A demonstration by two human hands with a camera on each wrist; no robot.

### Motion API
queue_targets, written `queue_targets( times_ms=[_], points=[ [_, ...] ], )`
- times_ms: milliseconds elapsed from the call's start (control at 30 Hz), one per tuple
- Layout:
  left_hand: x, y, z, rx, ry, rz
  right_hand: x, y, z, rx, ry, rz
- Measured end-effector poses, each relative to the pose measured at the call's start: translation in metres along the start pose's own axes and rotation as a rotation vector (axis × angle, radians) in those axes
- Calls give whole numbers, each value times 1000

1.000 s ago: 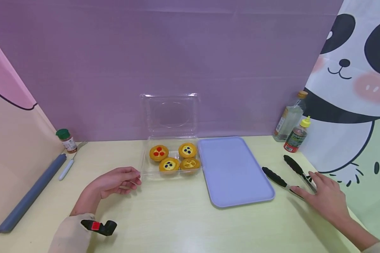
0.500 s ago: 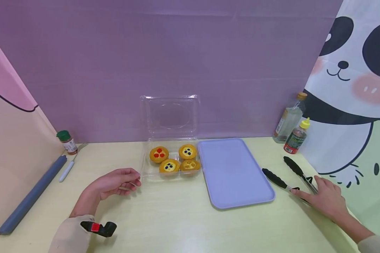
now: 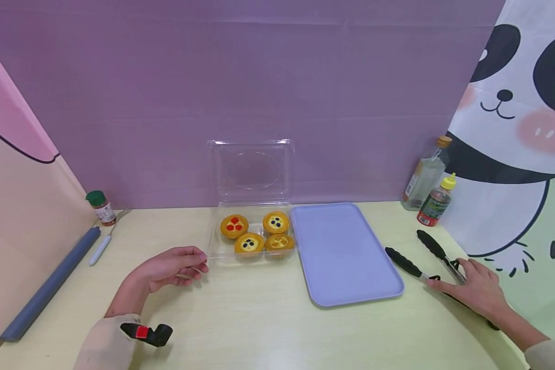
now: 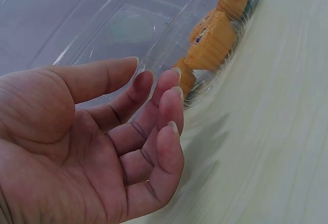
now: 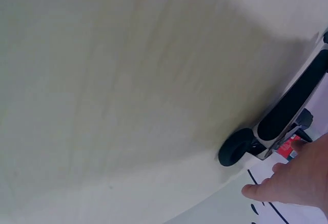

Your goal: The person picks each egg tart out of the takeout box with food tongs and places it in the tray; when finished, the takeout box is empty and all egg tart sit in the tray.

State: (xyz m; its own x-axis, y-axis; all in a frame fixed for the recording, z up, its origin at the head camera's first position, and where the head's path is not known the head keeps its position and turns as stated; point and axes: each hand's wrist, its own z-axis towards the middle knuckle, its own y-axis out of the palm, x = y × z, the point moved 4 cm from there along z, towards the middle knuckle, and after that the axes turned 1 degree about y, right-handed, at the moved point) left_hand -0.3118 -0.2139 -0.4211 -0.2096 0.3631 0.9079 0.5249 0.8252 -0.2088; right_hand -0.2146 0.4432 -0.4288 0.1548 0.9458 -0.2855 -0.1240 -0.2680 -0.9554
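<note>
Spanning the black-and-steel tongs (image 3: 411, 266) with thumb on one arm and fingers over the other, the right hand (image 3: 481, 290) sat slightly farther back along the metal than a second before, so that the rear loop (image 5: 226, 155) showed past the wrist in the head view. The tongs themselves had hardly moved: they lay spread at the right of the table (image 3: 240, 318), black ends pointing away from the person, near the lilac tray (image 3: 349, 257) but apart from it. That small shift suggested the hold was being settled and the tongs were yet to be put to use. The right hand's grip was wide, with the arms well apart; how firmly it pressed could not be told. Nothing had changed at the left hand (image 3: 178, 267), which was loosely curled with its fingertips by the near left corner of the open clamshell container (image 3: 222, 250); whether it touched the plastic was unclear. All four egg tarts (image 3: 248, 244) remained inside that container, just beside the tray's left edge, so none of them seemed to have been handled yet.
</note>
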Motion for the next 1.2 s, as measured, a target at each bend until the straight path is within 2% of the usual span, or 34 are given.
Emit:
queue_targets(
  times_ms=[433,600,767,1033,1200],
  points=[
    [-1,-1,1,8,-7,-2,2,6,0,77,-48,88],
    [-1,-1,0,14,-7,-6,3,7,-1,90,-46,97],
    [0,2,-1,4,-4,-8,4,5,-3,141,-67,93],
    [2,3,-2,4,1,-14,0,4,-3,203,-97,153],
    [1,2,-3,2,1,-16,-4,3,-3,226,-86,183]
  ],
)
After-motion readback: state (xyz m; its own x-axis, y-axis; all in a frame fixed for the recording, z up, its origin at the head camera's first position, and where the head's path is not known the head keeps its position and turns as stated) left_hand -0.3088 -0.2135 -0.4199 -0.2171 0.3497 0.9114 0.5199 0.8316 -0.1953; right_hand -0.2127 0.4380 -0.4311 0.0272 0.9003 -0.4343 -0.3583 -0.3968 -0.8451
